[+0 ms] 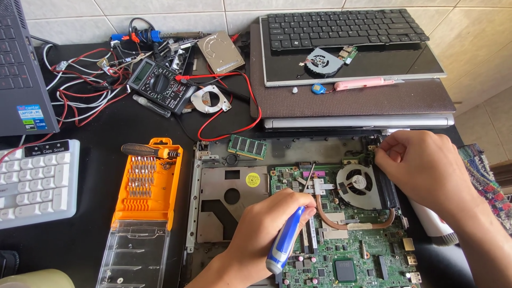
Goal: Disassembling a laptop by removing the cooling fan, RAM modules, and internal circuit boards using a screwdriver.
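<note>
An opened laptop base with its green motherboard (346,250) exposed lies on the black desk (96,176) in front of the person. The left hand (266,229) is clenched around the blue-and-white handle of a screwdriver (290,229), whose thin metal shaft rises to a tip at the silver bracket just left of the round black cooling fan (358,184). A curved copper heat pipe (352,221) runs from below that bracket around the underside of the fan. The right hand (424,170) rests on the upper right corner of the laptop base, its fingertips (385,151) pinched at a small part beside the fan; what they grip is too small to tell.

Left of the laptop base lies an orange plastic bit holder (146,184) with rows of metal bits, a black-and-orange driver handle across its top and a clear lid hinged open below it. A green memory module (247,146) sits near the base's upper edge. Farther back are a black digital multimeter (157,82) with red leads, a tangle of red and white wires, a bare hard drive (221,52), and a stacked laptop carrying a loose black keyboard (346,29), a loose fan and a pink tool. A white keyboard (37,181) lies at the desk's left edge.
</note>
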